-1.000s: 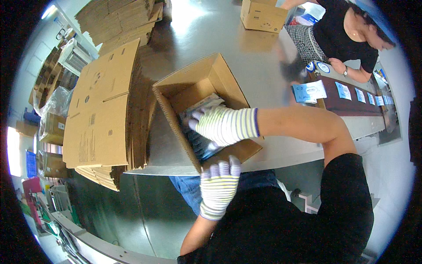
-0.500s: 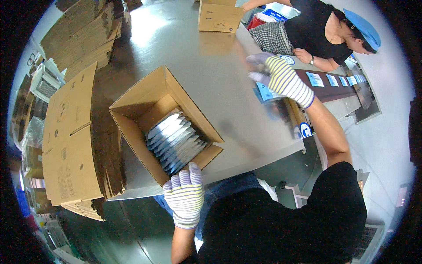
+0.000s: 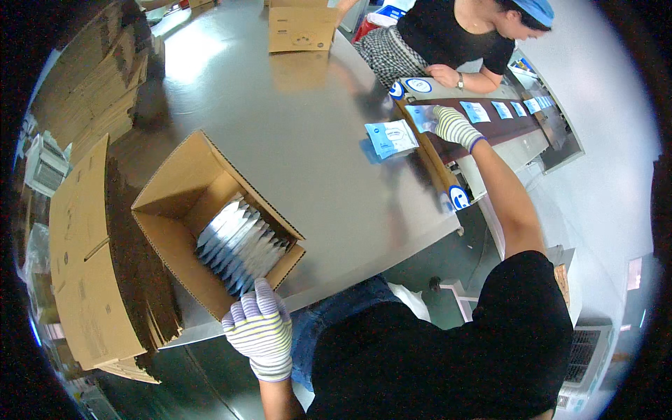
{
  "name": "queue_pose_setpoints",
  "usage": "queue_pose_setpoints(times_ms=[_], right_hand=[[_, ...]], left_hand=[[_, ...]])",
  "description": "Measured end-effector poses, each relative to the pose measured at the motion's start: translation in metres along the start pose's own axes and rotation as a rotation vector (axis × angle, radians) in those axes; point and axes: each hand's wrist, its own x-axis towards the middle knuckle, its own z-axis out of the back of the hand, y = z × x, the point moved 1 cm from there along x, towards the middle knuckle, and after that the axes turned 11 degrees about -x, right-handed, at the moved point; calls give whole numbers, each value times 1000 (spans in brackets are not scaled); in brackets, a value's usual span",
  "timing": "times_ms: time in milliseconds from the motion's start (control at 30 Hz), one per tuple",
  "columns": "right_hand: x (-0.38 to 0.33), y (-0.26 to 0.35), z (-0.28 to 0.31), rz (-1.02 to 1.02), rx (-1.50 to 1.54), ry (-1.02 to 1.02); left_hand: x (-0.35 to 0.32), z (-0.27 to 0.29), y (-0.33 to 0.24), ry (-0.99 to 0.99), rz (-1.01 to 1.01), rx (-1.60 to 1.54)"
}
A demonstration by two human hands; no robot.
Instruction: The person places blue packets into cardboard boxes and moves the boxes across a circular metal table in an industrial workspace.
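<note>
My right hand (image 3: 451, 124), in a striped glove, is stretched out to the conveyor belt (image 3: 490, 129) and closed on a silvery blue pouch (image 3: 423, 115) at its near end. Another blue pouch (image 3: 392, 138) lies flat on the steel bench (image 3: 301, 133) just beside the belt. My left hand (image 3: 260, 329), gloved too, rests with fingers curled together on the near corner of the open cardboard box (image 3: 210, 217), which holds a row of silver pouches (image 3: 238, 245) standing on edge. Flattened cartons (image 3: 87, 280) are stacked to my left. Across the bench a person (image 3: 462, 38) leans over the belt.
</note>
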Motion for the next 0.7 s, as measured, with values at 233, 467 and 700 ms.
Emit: queue_pose_setpoints(times_ms=[233, 467, 700], right_hand=[[2, -44, -13, -155, 17, 41], [15, -76, -28, -204, -31, 114], [64, -8, 1, 207, -44, 37]], left_hand=[[3, 1, 1, 58, 81, 55], [7, -2, -5, 75, 104, 42], [6, -3, -4, 68, 131, 93]])
